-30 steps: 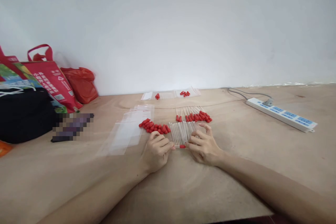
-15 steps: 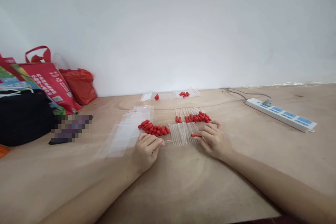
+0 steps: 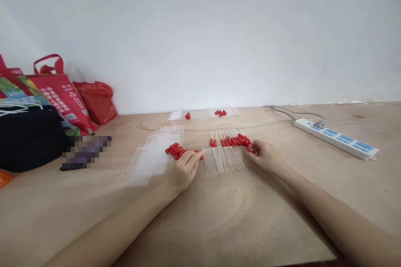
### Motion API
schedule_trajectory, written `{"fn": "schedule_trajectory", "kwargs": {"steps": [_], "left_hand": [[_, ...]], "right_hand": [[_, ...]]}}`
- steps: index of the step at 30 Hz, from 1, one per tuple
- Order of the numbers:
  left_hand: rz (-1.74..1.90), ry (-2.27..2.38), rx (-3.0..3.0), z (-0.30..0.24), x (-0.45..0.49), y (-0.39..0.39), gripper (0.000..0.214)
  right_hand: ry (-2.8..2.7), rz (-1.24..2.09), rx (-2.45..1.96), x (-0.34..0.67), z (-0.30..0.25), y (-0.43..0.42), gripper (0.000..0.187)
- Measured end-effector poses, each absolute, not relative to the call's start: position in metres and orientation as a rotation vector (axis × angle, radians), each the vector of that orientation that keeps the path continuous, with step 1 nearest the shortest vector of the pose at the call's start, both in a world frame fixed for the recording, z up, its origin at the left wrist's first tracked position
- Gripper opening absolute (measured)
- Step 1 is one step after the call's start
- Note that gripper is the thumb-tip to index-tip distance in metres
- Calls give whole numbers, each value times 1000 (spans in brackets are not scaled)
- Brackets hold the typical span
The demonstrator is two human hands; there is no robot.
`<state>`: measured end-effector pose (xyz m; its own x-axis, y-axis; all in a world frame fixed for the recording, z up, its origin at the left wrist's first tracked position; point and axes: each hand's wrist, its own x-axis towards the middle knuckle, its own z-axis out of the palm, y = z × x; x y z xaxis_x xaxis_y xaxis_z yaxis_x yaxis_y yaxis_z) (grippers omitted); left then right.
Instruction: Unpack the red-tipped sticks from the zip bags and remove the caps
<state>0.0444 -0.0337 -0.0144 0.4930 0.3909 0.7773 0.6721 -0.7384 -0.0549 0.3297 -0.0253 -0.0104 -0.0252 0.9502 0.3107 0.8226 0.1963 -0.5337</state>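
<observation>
My left hand [image 3: 185, 170] is closed in a pinch between a pile of loose red rubber bulbs [image 3: 176, 150] and a row of thin clear tubes [image 3: 223, 160]. What its fingertips hold, if anything, I cannot make out. My right hand [image 3: 265, 155] is closed at the right end of a row of red-bulbed droppers [image 3: 234, 140]. Between its thumb and fingers shows the red end of a dropper [image 3: 248, 149]; its tube is not clearly visible. The assembled droppers lie behind the loose tubes, bulbs toward me.
Clear zip bags [image 3: 148, 160] lie left of the bulbs. Farther back, near the wall, are more bags [image 3: 232, 110] with red bulbs. A white power strip [image 3: 336, 137] lies right. At left are a blurred-out dark object [image 3: 86, 154], a black bag [image 3: 29, 137] and red bags [image 3: 95, 102].
My right hand moved back and right with a red bulb, to the end of the dropper row. My left hand moved up and right; the clear tube it held no longer shows.
</observation>
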Motion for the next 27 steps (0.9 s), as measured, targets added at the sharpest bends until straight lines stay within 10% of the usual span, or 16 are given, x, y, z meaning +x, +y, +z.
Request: {"fn": "schedule_trajectory", "kwargs": {"steps": [27], "left_hand": [[-1028, -831, -2832, -19, 58, -29, 31]], "right_hand": [[-1697, 105, -2191, 307, 18, 27, 34]]}}
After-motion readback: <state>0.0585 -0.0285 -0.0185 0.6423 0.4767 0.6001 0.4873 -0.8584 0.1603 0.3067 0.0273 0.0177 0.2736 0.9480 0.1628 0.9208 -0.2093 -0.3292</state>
